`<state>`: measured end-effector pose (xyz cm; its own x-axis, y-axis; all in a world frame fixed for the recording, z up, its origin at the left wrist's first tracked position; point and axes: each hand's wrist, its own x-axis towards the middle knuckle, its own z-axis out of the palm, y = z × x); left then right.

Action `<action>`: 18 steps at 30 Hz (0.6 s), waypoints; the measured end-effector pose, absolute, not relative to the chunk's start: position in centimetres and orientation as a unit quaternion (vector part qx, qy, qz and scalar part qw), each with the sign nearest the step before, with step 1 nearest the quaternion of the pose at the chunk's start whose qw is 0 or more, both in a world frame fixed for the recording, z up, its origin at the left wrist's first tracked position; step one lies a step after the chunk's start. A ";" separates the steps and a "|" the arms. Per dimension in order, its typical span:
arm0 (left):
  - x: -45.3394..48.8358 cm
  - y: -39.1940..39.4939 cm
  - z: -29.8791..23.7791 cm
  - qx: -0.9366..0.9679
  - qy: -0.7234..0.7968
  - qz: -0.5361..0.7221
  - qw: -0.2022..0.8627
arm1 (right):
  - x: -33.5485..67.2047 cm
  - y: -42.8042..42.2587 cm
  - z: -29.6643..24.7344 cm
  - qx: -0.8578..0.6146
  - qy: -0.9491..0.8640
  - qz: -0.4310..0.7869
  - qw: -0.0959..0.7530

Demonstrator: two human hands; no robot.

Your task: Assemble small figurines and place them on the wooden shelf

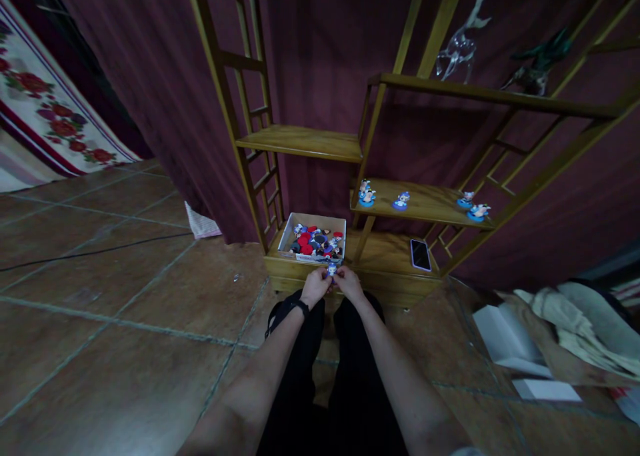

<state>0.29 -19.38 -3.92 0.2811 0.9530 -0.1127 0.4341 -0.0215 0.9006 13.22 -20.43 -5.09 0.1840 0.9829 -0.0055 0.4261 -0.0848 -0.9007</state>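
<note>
Between the fingers of my left hand (316, 286) and my right hand (349, 285) is a small white and purple figurine (331, 269), held upright just in front of the box. Both hands are closed on it from either side. Right behind them, a white cardboard box (289, 237) on the low shelf holds many small red, black, white and purple figurines (313, 241). On the shelf to the right stand a white figurine on a purple base (401, 201) and several figurines on blue bases (367, 197), set toward the two ends.
A phone (421, 255) lies on the low shelf (387, 253) at right. The wooden rack (300, 141) has posts and ledges at several heights. A glass deer (459, 49) and a dark green statue (540, 63) stand higher up. White boxes (510, 339) and cloth (565, 316) lie on the floor at right.
</note>
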 end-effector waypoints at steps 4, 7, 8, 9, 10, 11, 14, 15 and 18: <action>0.2 -19.8 -3.0 0.666 0.553 0.262 0.426 | 13.0 -20.7 -4.6 -0.656 -0.552 0.329 0.396; 0.1 -20.0 -2.5 0.671 0.569 0.246 0.407 | 12.6 -20.7 -4.6 -0.655 -0.554 0.325 0.398; 0.1 -20.0 -2.3 0.677 0.573 0.242 0.394 | 12.5 -20.7 -4.7 -0.654 -0.556 0.321 0.400; 0.0 -20.0 -2.2 0.684 0.578 0.239 0.375 | 12.4 -20.6 -4.8 -0.653 -0.558 0.316 0.403; 0.0 -20.1 -2.1 0.693 0.583 0.238 0.352 | 12.3 -20.6 -4.9 -0.652 -0.561 0.310 0.405; -0.1 -20.1 -2.1 0.701 0.588 0.236 0.328 | 12.2 -20.5 -5.0 -0.651 -0.564 0.306 0.407; -0.3 -20.2 -2.1 0.720 0.598 0.222 0.275 | 12.1 -20.4 -5.1 -0.645 -0.571 0.301 0.409; -0.4 -20.3 -2.1 0.723 0.600 0.216 0.267 | 12.0 -20.4 -5.1 -0.644 -0.573 0.301 0.408; -0.4 -20.5 -2.3 0.729 0.604 0.207 0.246 | 11.8 -20.4 -5.0 -0.644 -0.579 0.296 0.402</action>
<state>-0.45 -20.55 -2.26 0.1854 0.9826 0.0043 0.7792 -0.1497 0.6086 11.85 -20.37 -5.00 0.1533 0.9846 0.0845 0.5081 -0.0052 -0.8613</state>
